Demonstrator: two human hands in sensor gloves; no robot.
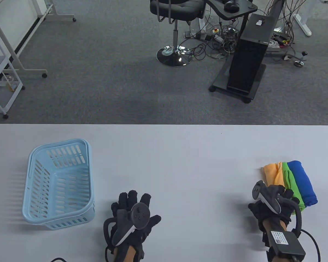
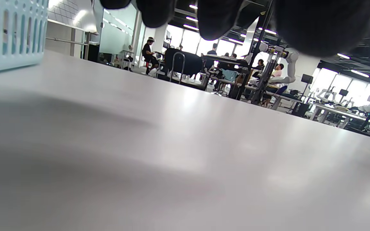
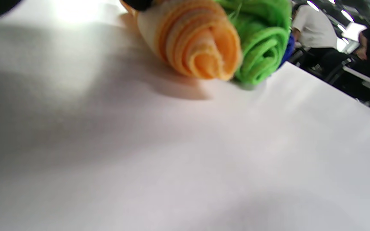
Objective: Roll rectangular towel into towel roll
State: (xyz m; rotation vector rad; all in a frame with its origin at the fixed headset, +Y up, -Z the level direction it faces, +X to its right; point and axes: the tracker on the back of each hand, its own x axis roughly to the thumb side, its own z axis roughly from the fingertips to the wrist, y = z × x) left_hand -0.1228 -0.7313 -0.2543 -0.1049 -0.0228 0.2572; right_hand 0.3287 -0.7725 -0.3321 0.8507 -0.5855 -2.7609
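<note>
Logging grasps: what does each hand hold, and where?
Left hand holds nothing, flat on the table. Right hand reaches the near ends of the towel rolls; its grip cannot be told.

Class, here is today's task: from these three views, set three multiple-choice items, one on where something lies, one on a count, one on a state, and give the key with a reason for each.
1. Where does the basket stand on the table?
A. on the person's left side
B. on the person's right side
C. at the far edge, in the middle

2. How many rolled towels lie side by side?
A. one
B. three
C. five

3. How does the left hand lie?
A. curled round a towel
B. gripping the basket rim
C. fingers spread flat, holding nothing

Key: 1 A, the table view shows it left of the left hand. 2 B, an orange roll, a green roll and a blue roll touch each other. 3 C, its fingers lie straight on bare table, while the right hand is at the rolls.
</note>
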